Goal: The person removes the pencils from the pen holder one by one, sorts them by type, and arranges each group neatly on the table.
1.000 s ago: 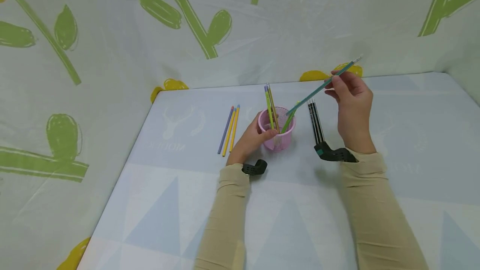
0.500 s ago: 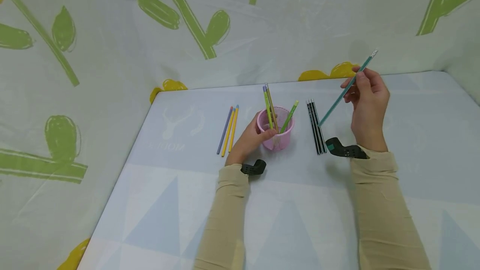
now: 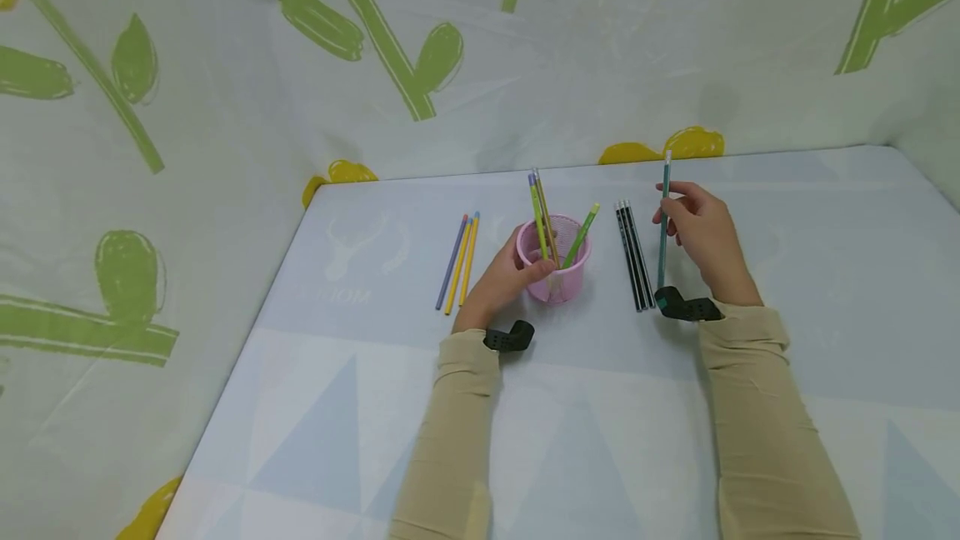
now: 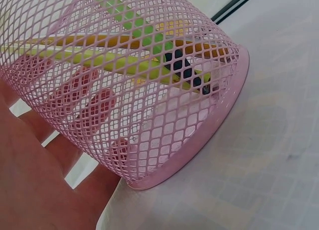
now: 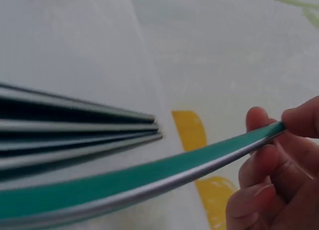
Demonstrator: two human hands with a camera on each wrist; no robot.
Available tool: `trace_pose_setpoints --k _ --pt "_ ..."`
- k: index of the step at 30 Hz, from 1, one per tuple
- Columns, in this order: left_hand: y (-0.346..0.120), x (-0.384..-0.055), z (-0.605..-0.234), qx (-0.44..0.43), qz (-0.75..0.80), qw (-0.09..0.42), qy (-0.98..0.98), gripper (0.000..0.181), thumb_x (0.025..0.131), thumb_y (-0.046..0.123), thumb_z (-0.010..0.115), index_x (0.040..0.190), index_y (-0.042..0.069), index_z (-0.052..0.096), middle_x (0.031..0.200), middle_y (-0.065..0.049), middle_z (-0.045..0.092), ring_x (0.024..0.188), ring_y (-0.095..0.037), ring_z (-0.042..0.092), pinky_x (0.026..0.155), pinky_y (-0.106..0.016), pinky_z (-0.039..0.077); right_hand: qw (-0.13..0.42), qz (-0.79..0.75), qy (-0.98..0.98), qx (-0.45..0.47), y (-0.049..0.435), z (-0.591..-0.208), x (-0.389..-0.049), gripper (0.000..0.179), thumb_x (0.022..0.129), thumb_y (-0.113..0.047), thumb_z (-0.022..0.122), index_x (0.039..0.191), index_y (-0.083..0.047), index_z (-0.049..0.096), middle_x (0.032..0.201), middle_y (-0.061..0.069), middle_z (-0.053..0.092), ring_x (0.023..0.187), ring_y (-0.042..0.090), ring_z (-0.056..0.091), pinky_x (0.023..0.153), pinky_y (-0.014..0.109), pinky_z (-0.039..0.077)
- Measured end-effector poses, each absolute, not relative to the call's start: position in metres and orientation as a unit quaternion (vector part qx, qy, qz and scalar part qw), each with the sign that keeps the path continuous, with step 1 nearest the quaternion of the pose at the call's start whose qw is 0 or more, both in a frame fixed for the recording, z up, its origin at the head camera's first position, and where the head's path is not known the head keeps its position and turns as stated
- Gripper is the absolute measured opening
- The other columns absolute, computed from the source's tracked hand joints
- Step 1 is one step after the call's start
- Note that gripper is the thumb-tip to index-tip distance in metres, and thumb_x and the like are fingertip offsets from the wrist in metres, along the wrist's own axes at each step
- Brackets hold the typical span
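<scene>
My left hand (image 3: 504, 276) grips a pink mesh pencil cup (image 3: 561, 283), thumb over the near rim and fingers round its side. In the cup lean a yellow-green pencil (image 4: 107, 59), a gold-brown pencil (image 4: 94, 40) and a bright green one (image 3: 582, 233). My right hand (image 3: 701, 232) pinches a teal pencil (image 3: 663, 227) between thumb and fingers, white end pointing away. Just left of that pencil lie several black striped pencils (image 3: 633, 257), side by side on the table. In the right wrist view the teal pencil (image 5: 164, 170) runs near the black ones, apart from them at their far ends.
Left of the cup lie a purple pencil (image 3: 451, 263) and two yellow pencils (image 3: 463, 265) on the pale patterned tabletop (image 3: 585, 465). A leaf-printed white sheet (image 3: 600, 65) rises behind the table. Each wrist wears a black camera mount (image 3: 510, 336).
My right hand has moved away from the cup to the right and then down beside the black pencils, turning the teal pencil from slanted to nearly parallel with them. The left hand holds still.
</scene>
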State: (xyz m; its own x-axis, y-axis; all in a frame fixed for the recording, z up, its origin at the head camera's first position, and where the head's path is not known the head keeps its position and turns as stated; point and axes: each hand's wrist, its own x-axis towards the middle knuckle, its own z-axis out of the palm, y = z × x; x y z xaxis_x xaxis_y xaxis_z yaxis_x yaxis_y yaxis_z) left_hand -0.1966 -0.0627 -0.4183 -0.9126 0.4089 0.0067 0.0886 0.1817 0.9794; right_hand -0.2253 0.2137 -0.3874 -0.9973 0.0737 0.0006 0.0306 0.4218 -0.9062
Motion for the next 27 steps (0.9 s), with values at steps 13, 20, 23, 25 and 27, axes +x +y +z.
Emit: trace_pose_setpoints --k 13,20,23,25,27 --pt "-0.062 -0.185 -0.393 0.163 0.621 0.149 0.752 0.065 0.083 0.028 0.057 0.139 0.02 0.025 0.133 -0.002 0.038 0.121 -0.013 0.036 0.1 -0.032 0.03 -0.106 0.461 -0.881 -0.021 0.217 -0.408 -0.228 0.057 0.09 -0.023 0.045 0.141 -0.008 0.024 0.12 0.019 0.047 0.091 0.028 0.046 0.071 0.032 0.041" --pt "-0.062 -0.198 -0.418 0.164 0.62 0.124 0.757 0.079 0.07 0.06 0.062 0.135 0.029 0.029 0.13 0.005 0.041 0.118 -0.009 0.039 0.098 -0.032 0.033 -0.111 0.44 -0.891 -0.023 0.214 -0.411 -0.229 0.057 0.089 -0.027 0.052 0.139 -0.008 0.03 0.122 0.02 0.046 0.092 0.028 0.048 0.07 0.031 0.043" --pt "-0.062 -0.197 -0.416 0.161 0.622 0.128 0.756 0.081 0.069 0.061 0.062 0.135 0.029 0.029 0.13 0.004 0.041 0.118 -0.01 0.039 0.098 -0.033 0.032 -0.108 0.425 -0.898 -0.026 0.211 -0.41 -0.229 0.056 0.088 -0.024 0.053 0.137 -0.006 0.032 0.121 0.02 0.047 0.09 0.028 0.05 0.067 0.028 0.044" --pt "-0.063 -0.193 -0.41 0.16 0.625 0.137 0.752 0.078 0.072 0.054 0.063 0.136 0.026 0.029 0.13 0.003 0.041 0.119 -0.01 0.038 0.098 -0.032 0.032 -0.104 0.417 -0.903 -0.026 0.21 -0.409 -0.227 0.056 0.088 -0.022 0.054 0.137 -0.005 0.033 0.119 0.019 0.048 0.088 0.027 0.05 0.064 0.026 0.045" --pt "-0.063 -0.19 -0.402 0.163 0.624 0.143 0.751 0.077 0.075 0.049 0.062 0.137 0.022 0.027 0.131 0.002 0.041 0.119 -0.011 0.038 0.099 -0.031 0.031 -0.099 0.409 -0.907 -0.023 0.209 -0.409 -0.227 0.055 0.087 -0.022 0.054 0.136 -0.005 0.034 0.117 0.019 0.049 0.086 0.026 0.051 0.063 0.026 0.045"
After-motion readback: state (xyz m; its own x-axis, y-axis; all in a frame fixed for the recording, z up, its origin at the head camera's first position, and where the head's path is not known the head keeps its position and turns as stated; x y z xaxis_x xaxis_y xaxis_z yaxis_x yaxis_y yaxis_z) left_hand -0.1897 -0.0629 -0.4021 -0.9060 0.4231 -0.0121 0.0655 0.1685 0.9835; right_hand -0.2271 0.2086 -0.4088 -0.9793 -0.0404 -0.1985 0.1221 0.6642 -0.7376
